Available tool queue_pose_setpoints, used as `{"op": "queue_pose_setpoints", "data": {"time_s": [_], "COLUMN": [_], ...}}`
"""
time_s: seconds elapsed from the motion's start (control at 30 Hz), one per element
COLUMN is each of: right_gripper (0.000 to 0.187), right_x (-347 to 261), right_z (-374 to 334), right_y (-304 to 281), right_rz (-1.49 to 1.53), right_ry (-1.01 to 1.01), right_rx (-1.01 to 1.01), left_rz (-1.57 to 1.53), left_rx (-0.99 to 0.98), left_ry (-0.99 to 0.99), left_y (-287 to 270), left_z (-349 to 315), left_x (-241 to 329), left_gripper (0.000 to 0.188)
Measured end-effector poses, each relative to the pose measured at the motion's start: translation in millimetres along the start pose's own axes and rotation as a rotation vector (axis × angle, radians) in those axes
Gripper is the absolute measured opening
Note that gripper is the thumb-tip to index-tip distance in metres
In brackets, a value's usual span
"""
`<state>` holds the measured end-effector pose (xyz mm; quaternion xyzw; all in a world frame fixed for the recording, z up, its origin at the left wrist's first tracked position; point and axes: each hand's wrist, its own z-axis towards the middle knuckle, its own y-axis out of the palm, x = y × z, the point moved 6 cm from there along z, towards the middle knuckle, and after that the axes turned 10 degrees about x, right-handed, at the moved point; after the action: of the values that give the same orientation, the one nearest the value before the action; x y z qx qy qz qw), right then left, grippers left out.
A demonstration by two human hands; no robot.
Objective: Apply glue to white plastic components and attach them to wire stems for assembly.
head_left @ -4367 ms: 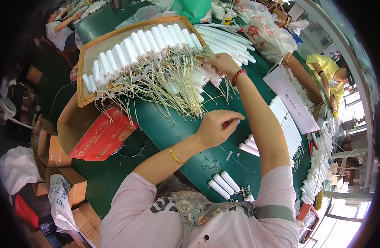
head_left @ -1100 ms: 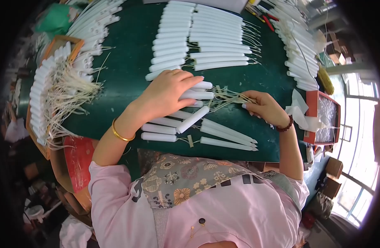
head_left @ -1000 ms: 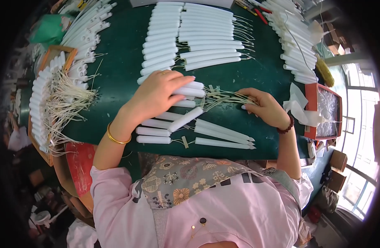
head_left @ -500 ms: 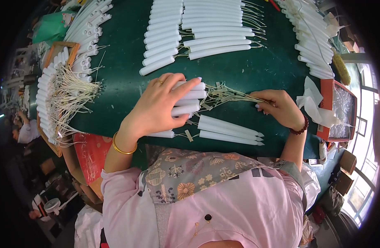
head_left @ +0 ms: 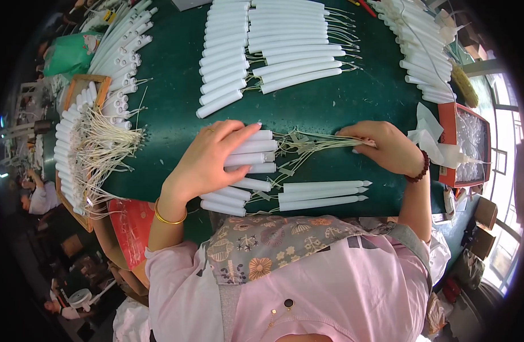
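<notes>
My left hand (head_left: pixel 209 153) is closed over a bundle of white candle-like tubes (head_left: pixel 251 147) on the green table. Pale thin wires (head_left: pixel 307 142) with small flat tabs run from the tubes' right ends. My right hand (head_left: pixel 384 147) pinches the far ends of these wires, holding them stretched to the right. Just below lie more short white tubes (head_left: pixel 225 200), joined by wires to white candle sticks (head_left: pixel 321 195) with pointed flame-shaped tips. The left palm hides part of the bundle.
Rows of wired white tubes (head_left: pixel 293 43) lie at the far middle. On the left, a wooden-framed tray (head_left: pixel 100 88) carries tubes and loose wires (head_left: pixel 111 134). More tubes (head_left: pixel 424 60) are piled far right, beyond a red box (head_left: pixel 449 122) with clear plastic. A red sheet (head_left: pixel 128 228) hangs front left.
My left hand and the bundle have shifted a little left, uncovering more short tubes near the table's front edge. My right hand still grips the wires, which look straighter. The view has shifted slightly.
</notes>
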<state>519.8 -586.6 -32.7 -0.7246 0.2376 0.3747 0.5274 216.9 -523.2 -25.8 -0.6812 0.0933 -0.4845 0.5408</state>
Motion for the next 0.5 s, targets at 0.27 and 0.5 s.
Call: {"op": "queue_pose_setpoints", "data": {"time_s": [0.27,0.5], "right_gripper": [0.042,0.029], "right_x": [10,92], "right_z": [-9,-8], "right_y": [-59,-125], "right_rz": [-0.114,-0.859], "right_ry": [-0.017,0.162], "right_rx": [0.396,0.820], "left_rz": [0.012,-0.060], "left_rx": [0.153,-0.035], "left_ry": [0.159,0.197], "left_y": [-5,29], "left_z": [38,94], "left_x": [26,47], "left_gripper": [0.054,0.033]}}
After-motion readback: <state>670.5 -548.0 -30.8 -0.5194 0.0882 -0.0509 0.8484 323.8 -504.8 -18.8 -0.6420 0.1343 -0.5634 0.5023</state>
